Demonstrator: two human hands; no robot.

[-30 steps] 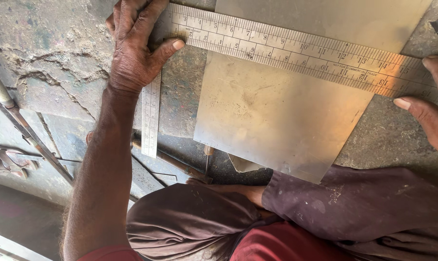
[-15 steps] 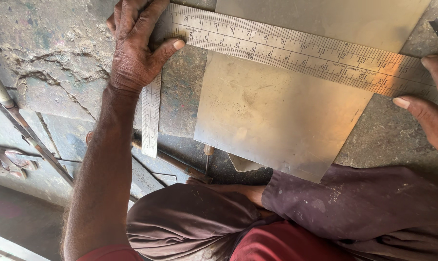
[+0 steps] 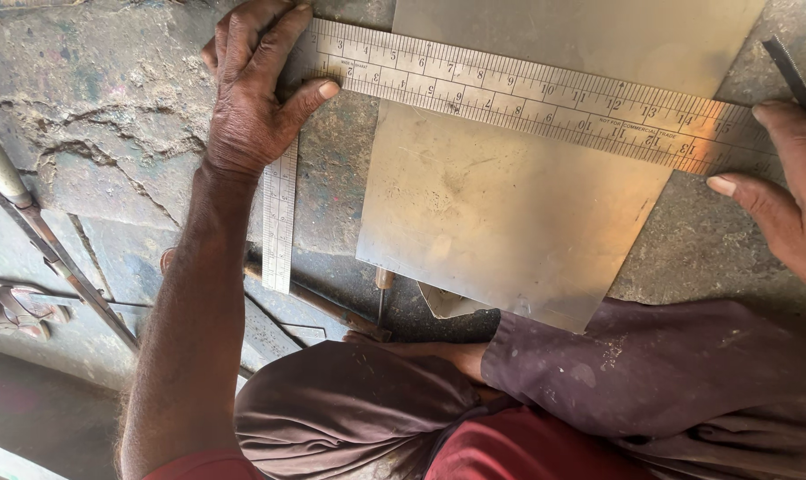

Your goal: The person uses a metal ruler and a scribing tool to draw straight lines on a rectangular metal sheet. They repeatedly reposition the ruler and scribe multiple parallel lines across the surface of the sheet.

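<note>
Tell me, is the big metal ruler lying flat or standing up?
Lying flat. The steel square rests across the metal sheet, its markings facing up, with the left hand pressing its corner down.
</note>
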